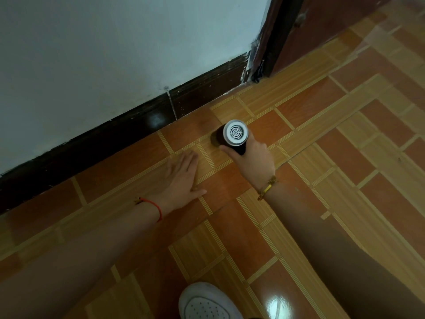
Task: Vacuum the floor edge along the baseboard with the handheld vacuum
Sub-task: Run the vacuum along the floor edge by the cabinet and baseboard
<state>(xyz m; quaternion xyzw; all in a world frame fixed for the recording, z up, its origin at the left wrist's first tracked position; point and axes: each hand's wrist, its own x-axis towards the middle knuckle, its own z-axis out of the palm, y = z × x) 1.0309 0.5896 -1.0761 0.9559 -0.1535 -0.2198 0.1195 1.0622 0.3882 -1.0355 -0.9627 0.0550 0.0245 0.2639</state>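
Note:
The handheld vacuum (233,135) is a dark cylinder with a white round vented end cap facing up at me. My right hand (250,157) grips its body from the right and holds it nose-down on the tiled floor (322,180), a short way out from the dark brown baseboard (202,93). The nozzle end is hidden beneath the body. My left hand (181,178) lies flat on the floor, fingers together, to the left of the vacuum and apart from it. It holds nothing.
A pale wall (115,54) rises above the baseboard. A dark door frame (273,40) and a reddish-brown door (322,26) stand at the upper right corner. A white shoe (204,302) rests on the floor at the bottom centre.

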